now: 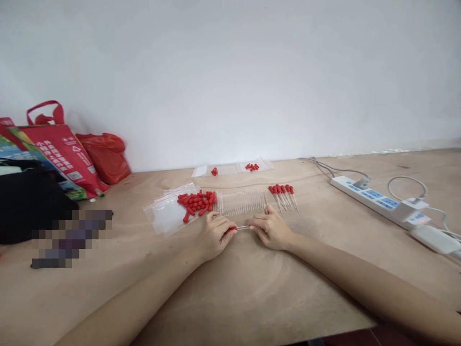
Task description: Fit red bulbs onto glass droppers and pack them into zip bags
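Note:
My left hand [216,236] pinches a red rubber dropper bulb [230,230], mostly covered by the fingers. My right hand [271,228] grips a thin clear dropper tube [243,227] that spans the gap to the bulb; whether it is seated inside the bulb is hidden. Just beyond my hands lies a row of clear tubes [241,202]. To its left is a pile of loose red bulbs [196,204], partly on clear zip bags [163,214]. Right of the row rest several droppers with red bulbs [283,194], side by side.
Farther back, by the wall, lie clear bags [264,165] with a few red bulbs [252,167]. A white power strip [374,199] with cables and plugs is at the right. Red shopping bags [65,154] and a black bag [32,206] stand at the left, near a blurred-out object [74,238].

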A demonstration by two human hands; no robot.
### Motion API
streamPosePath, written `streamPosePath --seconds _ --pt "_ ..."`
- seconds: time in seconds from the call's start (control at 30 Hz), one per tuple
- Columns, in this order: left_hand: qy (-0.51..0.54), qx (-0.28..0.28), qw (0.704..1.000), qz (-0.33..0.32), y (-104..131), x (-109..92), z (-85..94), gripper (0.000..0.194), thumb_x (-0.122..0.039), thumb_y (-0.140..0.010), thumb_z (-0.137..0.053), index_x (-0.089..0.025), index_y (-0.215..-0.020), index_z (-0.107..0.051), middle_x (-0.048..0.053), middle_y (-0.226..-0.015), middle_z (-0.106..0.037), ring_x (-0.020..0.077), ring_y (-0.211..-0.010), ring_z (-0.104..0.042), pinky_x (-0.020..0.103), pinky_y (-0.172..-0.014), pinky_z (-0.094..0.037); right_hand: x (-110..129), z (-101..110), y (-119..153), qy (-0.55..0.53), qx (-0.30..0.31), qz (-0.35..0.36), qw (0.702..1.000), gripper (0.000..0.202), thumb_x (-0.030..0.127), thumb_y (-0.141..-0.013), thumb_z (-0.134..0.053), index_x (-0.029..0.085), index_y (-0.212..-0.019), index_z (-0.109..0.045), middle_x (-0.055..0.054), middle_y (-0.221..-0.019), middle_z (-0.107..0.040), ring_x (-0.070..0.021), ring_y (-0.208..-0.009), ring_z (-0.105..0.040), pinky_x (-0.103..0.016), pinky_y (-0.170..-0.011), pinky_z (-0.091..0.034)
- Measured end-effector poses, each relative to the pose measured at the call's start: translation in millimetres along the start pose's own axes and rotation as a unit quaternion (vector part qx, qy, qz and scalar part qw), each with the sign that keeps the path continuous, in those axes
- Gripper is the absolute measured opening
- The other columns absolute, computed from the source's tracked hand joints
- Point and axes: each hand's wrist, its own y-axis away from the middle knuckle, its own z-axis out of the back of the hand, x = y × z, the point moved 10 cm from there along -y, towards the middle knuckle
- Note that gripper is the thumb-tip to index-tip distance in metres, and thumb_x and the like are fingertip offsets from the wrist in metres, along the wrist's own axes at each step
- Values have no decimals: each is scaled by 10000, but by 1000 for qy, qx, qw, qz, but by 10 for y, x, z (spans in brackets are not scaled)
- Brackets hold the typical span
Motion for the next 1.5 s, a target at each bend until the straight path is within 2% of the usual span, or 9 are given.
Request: streamPosePath --seconds 0.47,0.67,0.77,0.83,0.93,1.03,1.1,1.2,1.5 --pt "-13 13 1000 -21 -18 -51 -20 151 -210 -836 -421 -186 -783 -560 6 -730 -651 144 -702 -569 394 -886 -247 17 -107 -64 -5 32 -27 999 226 189 -847 -373 162 -721 -558 -19 -689 -609 -108 -591 -459 -289 -650 -203" --pt "-1 7 1000 15 -48 45 24 131 -228 -834 -449 -201 -795 -571 -1 -779 -659 150 -747 -576 402 -900 -226 130 78 -99 58 18 27 998 206 238 -832 -424 177 -768 -609 -52 -722 -605 -158 -714 -474 -319 -677 -208" --pt "-15 -19 1000 18 -31 83 88 123 -244 -827 -470 -209 -901 -563 13 -845 -648 163 -811 -566 392 -902 -234 44 189 -73 78 19 16 997 180 224 -810 -452 193 -797 -629 -57 -744 -611 -169 -739 -487 -325 -685 -223" --pt "-25 -38 998 37 -9 149 130 218 -246 -816 -481 -205 -1026 -519 32 -893 -629 178 -859 -553 378 -882 -265 -199 319 -39 71 -10 -43 996 184 226 -806 -455 201 -812 -637 -59 -779 -624 -174 -770 -509 -325 -712 -244" --pt "-30 -53 996 71 20 255 157 300 -246 -803 -484 -187 -1097 -471 35 -858 -606 182 -840 -549 356 -833 -312 -844 566 131 44 -94 -224 969 225 275 -814 -434 202 -837 -646 -60 -874 -643 -180 -829 -542 -301 -728 -296" --pt "-31 -37 996 76 22 283 116 195 -248 -801 -482 -189 -980 -533 19 -794 -600 172 -781 -551 353 -804 -315 -1483 639 482 28 -123 -435 891 301 339 -812 -398 194 -864 -655 -68 -854 -659 -178 -766 -575 -262 -639 -341" --pt "-30 -15 997 74 17 280 72 135 -246 -804 -480 -195 -898 -562 10 -776 -606 163 -751 -552 357 -798 -303 -1709 634 677 44 -116 -521 845 303 349 -790 -412 196 -873 -659 -81 -830 -664 -202 -788 -586 -266 -633 -348" --pt "-27 0 997 79 10 276 52 118 -243 -805 -473 -196 -834 -577 4 -764 -616 151 -715 -549 360 -791 -294 -1820 589 787 67 -93 -562 819 289 336 -768 -433 207 -905 -653 -92 -839 -667 -237 -849 -585 -304 -695 -351" --pt "-21 15 996 88 -24 247 64 152 -256 -803 -466 -197 -725 -583 -6 -731 -636 144 -681 -551 364 -789 -282 -1839 458 771 88 -37 -546 832 283 305 -743 -453 204 -947 -621 -91 -889 -658 -257 -881 -570 -409 -810 -298"
